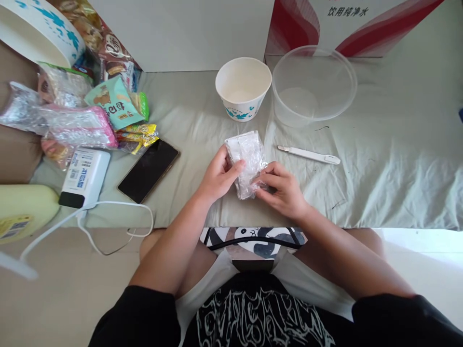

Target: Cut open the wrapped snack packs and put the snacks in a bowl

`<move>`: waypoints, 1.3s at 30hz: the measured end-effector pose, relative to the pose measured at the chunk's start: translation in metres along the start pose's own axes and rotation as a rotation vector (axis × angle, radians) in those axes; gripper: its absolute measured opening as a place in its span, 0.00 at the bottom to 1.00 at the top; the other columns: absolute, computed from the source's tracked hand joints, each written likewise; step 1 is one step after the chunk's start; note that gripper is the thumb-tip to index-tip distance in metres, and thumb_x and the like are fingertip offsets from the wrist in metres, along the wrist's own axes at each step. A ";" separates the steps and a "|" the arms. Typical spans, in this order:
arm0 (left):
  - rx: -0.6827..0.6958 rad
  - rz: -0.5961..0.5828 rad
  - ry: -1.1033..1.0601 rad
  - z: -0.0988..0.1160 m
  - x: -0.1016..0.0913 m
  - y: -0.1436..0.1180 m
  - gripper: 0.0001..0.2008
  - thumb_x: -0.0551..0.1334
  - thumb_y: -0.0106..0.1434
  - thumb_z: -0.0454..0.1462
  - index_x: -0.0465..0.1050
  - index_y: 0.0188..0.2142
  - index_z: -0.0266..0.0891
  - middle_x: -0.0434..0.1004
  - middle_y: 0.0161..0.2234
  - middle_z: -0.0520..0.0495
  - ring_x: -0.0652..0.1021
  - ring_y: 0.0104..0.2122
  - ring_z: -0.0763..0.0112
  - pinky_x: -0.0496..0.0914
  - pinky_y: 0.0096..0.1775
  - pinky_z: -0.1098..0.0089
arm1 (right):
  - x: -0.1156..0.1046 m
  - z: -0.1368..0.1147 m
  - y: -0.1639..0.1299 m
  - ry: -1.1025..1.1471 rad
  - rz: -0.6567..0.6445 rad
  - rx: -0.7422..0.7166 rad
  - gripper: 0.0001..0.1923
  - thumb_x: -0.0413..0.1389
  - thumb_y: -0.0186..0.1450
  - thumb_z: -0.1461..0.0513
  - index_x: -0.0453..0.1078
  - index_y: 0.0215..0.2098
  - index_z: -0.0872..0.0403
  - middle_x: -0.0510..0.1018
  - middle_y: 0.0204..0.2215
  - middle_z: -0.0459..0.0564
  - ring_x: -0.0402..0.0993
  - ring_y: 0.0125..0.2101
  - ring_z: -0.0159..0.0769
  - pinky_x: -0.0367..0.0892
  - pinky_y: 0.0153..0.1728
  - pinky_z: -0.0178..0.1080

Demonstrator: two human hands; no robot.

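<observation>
Between my two hands is a white packet in crinkled clear plastic wrap (246, 153); its contents I cannot make out. My left hand (221, 174) grips its left side, thumb lying across the front. At the lower right, the fingers of my right hand (281, 189) pinch the loose plastic. A paper cup with blue leaf prints (243, 99) stands upright just beyond the packet. Beside it is a clear plastic bowl (314, 91). To the right of my right hand lies a white-handled scalpel-like knife (309, 154).
At left lie a black phone (149, 170), a white power bank (85, 176) with a cable and several snack packets (115, 102). A pale yellow bottle (27, 212) is at the left edge. Large boxes (202, 33) line the back of the cloth-covered surface (390, 159).
</observation>
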State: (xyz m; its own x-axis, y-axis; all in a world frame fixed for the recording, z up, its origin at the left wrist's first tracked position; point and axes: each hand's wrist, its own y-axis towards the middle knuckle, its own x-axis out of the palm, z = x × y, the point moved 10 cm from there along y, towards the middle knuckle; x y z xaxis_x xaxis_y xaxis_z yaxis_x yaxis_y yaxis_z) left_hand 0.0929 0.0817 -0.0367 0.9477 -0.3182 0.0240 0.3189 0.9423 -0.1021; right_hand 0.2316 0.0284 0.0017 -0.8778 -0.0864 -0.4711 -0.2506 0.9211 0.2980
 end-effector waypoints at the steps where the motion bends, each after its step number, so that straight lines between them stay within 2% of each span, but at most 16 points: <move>1: 0.008 -0.024 0.002 0.001 0.003 -0.002 0.31 0.66 0.62 0.59 0.67 0.54 0.41 0.81 0.50 0.41 0.81 0.50 0.58 0.75 0.50 0.63 | 0.000 0.005 0.001 0.003 0.016 0.051 0.04 0.60 0.66 0.58 0.75 0.36 0.49 0.74 0.34 0.50 0.72 0.34 0.38 0.72 0.37 0.43; 5: -0.008 -0.193 0.028 0.001 0.020 -0.007 0.37 0.72 0.56 0.55 0.62 0.58 0.42 0.77 0.56 0.38 0.80 0.54 0.55 0.76 0.52 0.61 | -0.004 0.030 0.001 0.010 0.084 0.313 0.13 0.65 0.60 0.57 0.64 0.32 0.49 0.70 0.25 0.42 0.64 0.25 0.32 0.66 0.28 0.38; 7: -0.016 -0.234 0.069 -0.001 0.023 -0.009 0.43 0.75 0.52 0.49 0.59 0.62 0.43 0.74 0.59 0.36 0.78 0.57 0.52 0.75 0.55 0.59 | -0.004 0.035 0.000 0.007 0.093 0.376 0.17 0.66 0.59 0.57 0.59 0.29 0.49 0.67 0.22 0.40 0.61 0.23 0.31 0.63 0.26 0.36; 9: -0.025 -0.215 0.092 -0.005 0.021 -0.009 0.48 0.75 0.54 0.46 0.52 0.67 0.46 0.74 0.59 0.37 0.79 0.55 0.54 0.75 0.55 0.58 | -0.003 0.034 0.002 0.023 0.067 0.375 0.16 0.64 0.61 0.56 0.59 0.29 0.49 0.68 0.22 0.40 0.61 0.22 0.30 0.63 0.25 0.36; 11: -0.035 -0.151 0.083 -0.009 0.015 -0.007 0.53 0.73 0.56 0.47 0.41 0.71 0.50 0.77 0.54 0.40 0.82 0.48 0.59 0.76 0.50 0.59 | -0.007 0.028 0.005 0.030 0.031 0.319 0.11 0.61 0.63 0.56 0.63 0.32 0.49 0.73 0.25 0.43 0.67 0.25 0.33 0.66 0.28 0.38; 13: -0.020 -0.048 0.088 -0.009 0.003 -0.006 0.54 0.72 0.57 0.50 0.36 0.71 0.53 0.77 0.48 0.45 0.82 0.41 0.64 0.76 0.46 0.61 | -0.025 0.023 0.007 -0.059 0.069 0.242 0.06 0.58 0.65 0.57 0.67 0.36 0.49 0.77 0.31 0.48 0.74 0.31 0.38 0.71 0.34 0.42; 15: 0.027 0.066 0.174 -0.003 -0.011 -0.005 0.45 0.71 0.56 0.52 0.49 0.66 0.52 0.75 0.45 0.48 0.79 0.38 0.67 0.74 0.43 0.64 | -0.057 0.023 0.005 -0.263 0.199 0.211 0.05 0.56 0.65 0.58 0.70 0.39 0.49 0.79 0.36 0.51 0.77 0.38 0.44 0.73 0.42 0.48; 17: 0.067 0.146 0.304 0.006 -0.023 -0.005 0.29 0.69 0.58 0.51 0.63 0.55 0.48 0.73 0.42 0.49 0.76 0.36 0.69 0.72 0.40 0.67 | -0.087 0.030 -0.001 -0.494 0.307 0.247 0.07 0.55 0.65 0.60 0.72 0.41 0.49 0.80 0.39 0.55 0.76 0.42 0.49 0.71 0.48 0.53; 19: 0.065 0.198 0.405 0.011 -0.031 -0.005 0.19 0.67 0.59 0.48 0.67 0.45 0.45 0.72 0.39 0.50 0.72 0.32 0.71 0.69 0.36 0.69 | -0.103 0.045 -0.007 -0.660 0.295 0.307 0.11 0.55 0.65 0.59 0.74 0.44 0.50 0.80 0.44 0.58 0.75 0.47 0.55 0.70 0.50 0.58; 21: 0.044 0.234 0.445 0.014 -0.037 -0.004 0.16 0.65 0.59 0.46 0.68 0.43 0.45 0.72 0.36 0.51 0.69 0.30 0.71 0.68 0.34 0.70 | -0.110 0.062 -0.012 -0.729 0.222 0.353 0.13 0.55 0.65 0.59 0.76 0.45 0.50 0.79 0.48 0.60 0.74 0.50 0.59 0.69 0.50 0.60; 25: 0.068 0.248 0.462 0.018 -0.037 -0.004 0.12 0.62 0.60 0.43 0.70 0.42 0.43 0.77 0.40 0.49 0.69 0.29 0.73 0.69 0.35 0.70 | -0.118 0.076 -0.017 -0.621 0.188 0.352 0.12 0.55 0.65 0.58 0.77 0.43 0.49 0.81 0.44 0.58 0.76 0.47 0.55 0.71 0.49 0.58; 28: 0.098 0.246 0.471 0.017 -0.032 -0.005 0.09 0.62 0.62 0.41 0.73 0.41 0.41 0.79 0.40 0.49 0.71 0.29 0.74 0.70 0.35 0.72 | -0.107 0.070 -0.017 -0.366 0.238 0.392 0.12 0.56 0.67 0.55 0.75 0.45 0.50 0.81 0.36 0.53 0.78 0.34 0.46 0.74 0.38 0.49; 30: 0.178 0.238 0.484 0.020 -0.025 -0.006 0.07 0.62 0.63 0.39 0.74 0.39 0.41 0.80 0.38 0.49 0.73 0.30 0.74 0.70 0.34 0.73 | -0.079 0.062 -0.015 -0.074 0.198 0.430 0.16 0.56 0.69 0.50 0.73 0.47 0.51 0.80 0.31 0.50 0.76 0.27 0.39 0.73 0.30 0.43; 33: 0.422 0.241 0.552 0.037 -0.012 -0.012 0.02 0.63 0.63 0.35 0.75 0.36 0.41 0.79 0.33 0.51 0.75 0.29 0.74 0.68 0.31 0.74 | -0.025 0.041 -0.009 0.319 0.054 0.429 0.23 0.56 0.70 0.43 0.71 0.48 0.52 0.81 0.31 0.49 0.77 0.24 0.33 0.73 0.26 0.37; 36: 0.608 0.230 0.650 0.050 0.002 -0.020 0.04 0.64 0.62 0.31 0.75 0.34 0.42 0.77 0.29 0.52 0.74 0.26 0.75 0.67 0.29 0.74 | -0.003 0.028 -0.006 0.428 0.008 0.430 0.25 0.56 0.70 0.41 0.72 0.48 0.53 0.82 0.31 0.49 0.77 0.23 0.31 0.73 0.24 0.34; 39: 0.685 0.209 0.708 0.057 0.009 -0.024 0.06 0.64 0.63 0.29 0.74 0.33 0.42 0.75 0.29 0.53 0.73 0.25 0.75 0.66 0.29 0.74 | -0.005 0.026 -0.007 0.404 0.012 0.436 0.25 0.57 0.70 0.42 0.74 0.48 0.53 0.83 0.31 0.49 0.76 0.22 0.31 0.74 0.24 0.35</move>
State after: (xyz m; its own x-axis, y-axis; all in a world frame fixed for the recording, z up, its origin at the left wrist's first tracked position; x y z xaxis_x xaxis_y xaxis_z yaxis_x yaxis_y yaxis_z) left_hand 0.0946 0.0623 0.0224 0.8323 0.0812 -0.5483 0.2949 0.7728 0.5620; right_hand 0.2481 0.0327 -0.0199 -0.9868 -0.1336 -0.0914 -0.1237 0.9866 -0.1069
